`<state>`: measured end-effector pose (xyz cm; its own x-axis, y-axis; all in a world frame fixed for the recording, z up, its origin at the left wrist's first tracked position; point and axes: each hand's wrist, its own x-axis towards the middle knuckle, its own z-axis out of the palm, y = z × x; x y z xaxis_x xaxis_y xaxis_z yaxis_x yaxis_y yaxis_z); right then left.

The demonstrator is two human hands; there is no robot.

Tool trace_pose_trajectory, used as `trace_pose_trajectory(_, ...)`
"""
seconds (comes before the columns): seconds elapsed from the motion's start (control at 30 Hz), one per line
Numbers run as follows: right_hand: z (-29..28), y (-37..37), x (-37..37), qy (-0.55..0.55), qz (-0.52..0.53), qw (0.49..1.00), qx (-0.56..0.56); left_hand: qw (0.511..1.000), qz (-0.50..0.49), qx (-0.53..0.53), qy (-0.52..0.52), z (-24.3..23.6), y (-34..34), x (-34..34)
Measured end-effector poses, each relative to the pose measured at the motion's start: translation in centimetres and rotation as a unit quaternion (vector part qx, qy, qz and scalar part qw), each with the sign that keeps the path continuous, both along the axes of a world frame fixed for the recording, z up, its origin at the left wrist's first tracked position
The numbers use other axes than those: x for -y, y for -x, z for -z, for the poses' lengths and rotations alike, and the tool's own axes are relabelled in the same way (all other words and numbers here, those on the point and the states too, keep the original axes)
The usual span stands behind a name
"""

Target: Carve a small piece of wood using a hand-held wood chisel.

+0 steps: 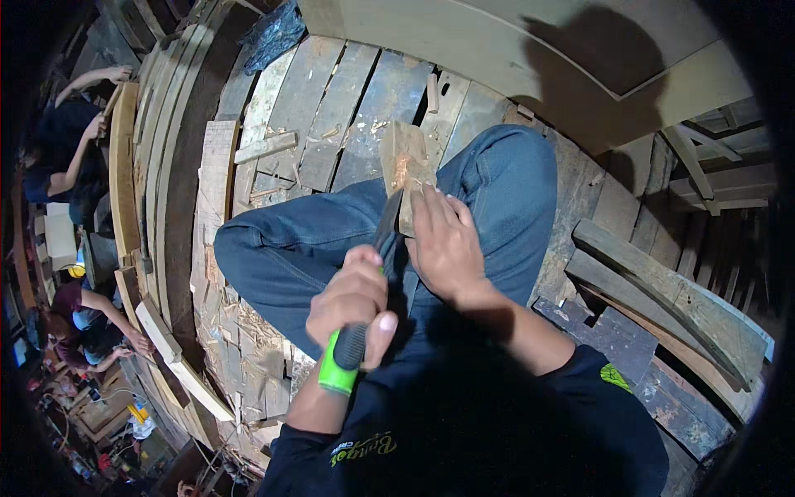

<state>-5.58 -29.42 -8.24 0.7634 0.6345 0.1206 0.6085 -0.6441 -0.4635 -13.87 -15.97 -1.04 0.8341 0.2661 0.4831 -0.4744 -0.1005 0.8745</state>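
Note:
I sit cross-legged in blue jeans (497, 190) on rough wooden planks. My left hand (352, 305) is closed around the green and black handle (341, 364) of a cutting tool. Its dark blade (387, 225) runs up to a small wooden block (404, 161). My right hand (445, 244) grips the lower end of that block and holds it upright against my leg. A pale, freshly cut patch shows on the block's face. The blade's tip is hidden between my right hand and the block.
Wood chips and offcuts (240, 331) litter the plank floor (331, 108) at my left. Curved planks (166, 166) edge the platform on the left; two other people (66, 157) (87, 319) work below it. Loose beams (662, 290) lie right, a black bag (273, 33) at the back.

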Motion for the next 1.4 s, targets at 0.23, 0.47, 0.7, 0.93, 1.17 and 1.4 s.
trace_pose_trajectory(0.23,-0.3,0.1,-0.4,0.009,-0.005,1.000,0.010,0.998,-0.008,0.003,-0.066,0.8,-0.8,0.0)
trace_pose_trajectory(0.47,-0.1,0.1,-0.1,-0.011,-0.017,0.999,0.030,0.995,-0.011,0.006,-0.103,3.2,-1.9,0.0)
trace_pose_trajectory(0.7,-0.4,0.1,-0.3,-0.007,-0.008,1.000,0.010,0.999,0.012,0.008,-0.047,1.7,-0.5,-0.5)
trace_pose_trajectory(0.93,0.3,-0.3,-0.1,-0.014,-0.002,0.999,0.038,1.000,0.013,0.012,-0.001,1.0,-0.4,-0.2)
trace_pose_trajectory(1.17,0.0,-0.2,0.0,-0.012,-0.008,1.000,0.022,1.000,-0.016,0.006,0.015,1.3,-1.5,-0.1)
trace_pose_trajectory(1.4,-0.1,-0.1,-0.2,0.001,0.006,1.000,-0.003,1.000,-0.012,0.023,-0.012,2.3,-2.2,-0.5)
